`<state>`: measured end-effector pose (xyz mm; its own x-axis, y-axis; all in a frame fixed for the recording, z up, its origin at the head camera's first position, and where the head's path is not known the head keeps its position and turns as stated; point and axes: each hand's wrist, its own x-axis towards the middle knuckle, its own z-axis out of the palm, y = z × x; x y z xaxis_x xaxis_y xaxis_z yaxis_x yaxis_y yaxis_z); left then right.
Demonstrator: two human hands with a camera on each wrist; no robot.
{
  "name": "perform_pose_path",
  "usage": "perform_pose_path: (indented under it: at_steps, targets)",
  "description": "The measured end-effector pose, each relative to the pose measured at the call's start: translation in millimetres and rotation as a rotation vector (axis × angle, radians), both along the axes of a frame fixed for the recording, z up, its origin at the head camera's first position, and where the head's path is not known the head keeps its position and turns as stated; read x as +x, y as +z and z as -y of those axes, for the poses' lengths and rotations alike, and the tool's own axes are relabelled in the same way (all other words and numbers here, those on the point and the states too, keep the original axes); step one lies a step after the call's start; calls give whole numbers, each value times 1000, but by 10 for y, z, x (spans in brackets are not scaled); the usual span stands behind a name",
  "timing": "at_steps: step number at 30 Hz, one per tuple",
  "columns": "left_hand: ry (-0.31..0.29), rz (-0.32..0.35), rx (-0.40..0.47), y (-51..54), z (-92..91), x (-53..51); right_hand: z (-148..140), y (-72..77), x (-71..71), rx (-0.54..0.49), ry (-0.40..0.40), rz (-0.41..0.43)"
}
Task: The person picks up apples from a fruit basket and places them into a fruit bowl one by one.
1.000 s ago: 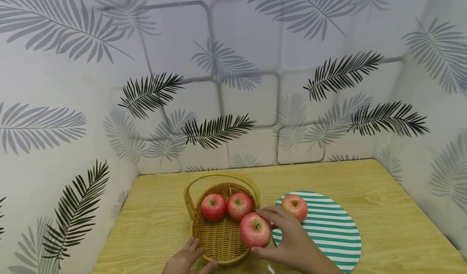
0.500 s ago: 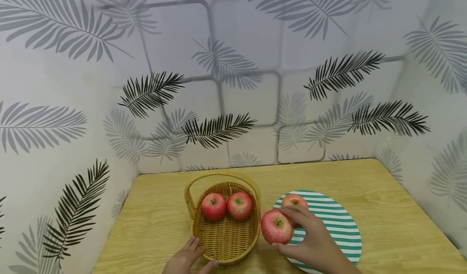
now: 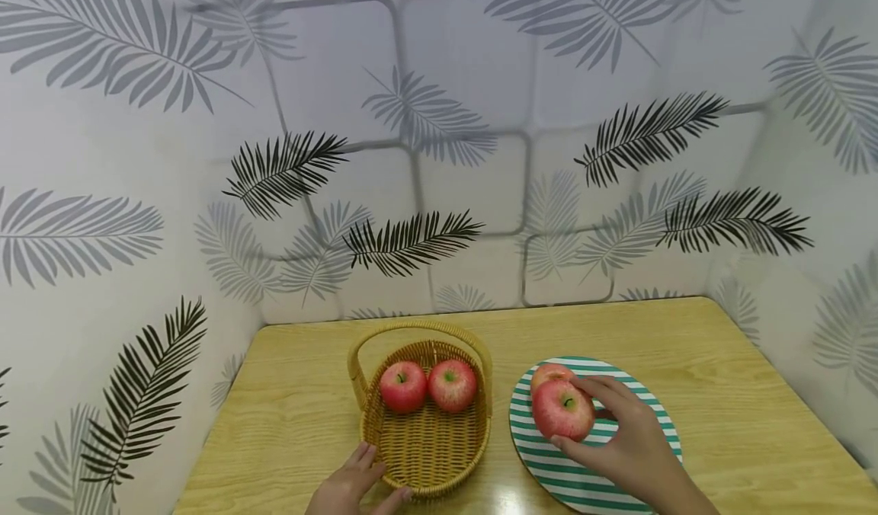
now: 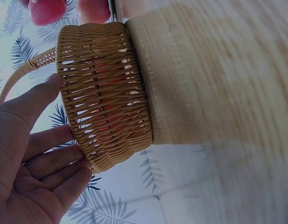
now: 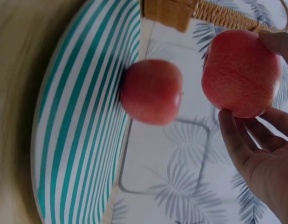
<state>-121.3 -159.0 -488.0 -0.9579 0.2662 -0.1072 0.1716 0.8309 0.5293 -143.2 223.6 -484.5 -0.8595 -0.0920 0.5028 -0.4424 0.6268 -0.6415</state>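
Observation:
My right hand (image 3: 627, 435) grips a red apple (image 3: 563, 411) between thumb and fingers. In the right wrist view this apple (image 5: 242, 73) is raised off the striped plate, apart from another apple (image 5: 152, 92) resting there. From the head, the held apple partly covers that second apple (image 3: 551, 375). My left hand (image 3: 350, 486) touches the near left rim of a wicker basket (image 3: 425, 454), thumb and fingers spread. The left wrist view has its thumb and fingertips against the rim of the basket (image 4: 104, 98). Inside the basket lie two red apples, one left (image 3: 403, 387) and one right (image 3: 452, 386).
A round plate with green and white stripes (image 3: 549, 465) lies to the right of the basket on the wooden table (image 3: 727, 393). The basket's arched handle (image 3: 418, 326) stands up at its back. Leaf-patterned walls (image 3: 466, 195) enclose the table behind and at the sides.
My right hand has carried the apple rightward, from over the basket's right edge to over the striped plate. The left hand and the basket have stayed in place.

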Motion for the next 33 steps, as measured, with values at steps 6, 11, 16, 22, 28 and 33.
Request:
perform_pose_path:
  at_steps: [6,11,16,22,28,33]
  targets:
    - [-1,27,2,15,-3,-14,-267,17,-83,24,-122,-36]
    - [5,63,-2,23,-3,-29,-475,10,-180,83,-220,0]
    - [6,75,-2,12,3,-40,-631,-63,-272,99,-233,59]
    - [-4,76,2,-11,16,-47,-735,-185,-350,112,-230,134]
    - [0,62,20,-7,18,-36,-778,-250,-418,127,-221,175]
    - [0,55,23,-1,19,-30,-791,-269,-448,137,-210,187]
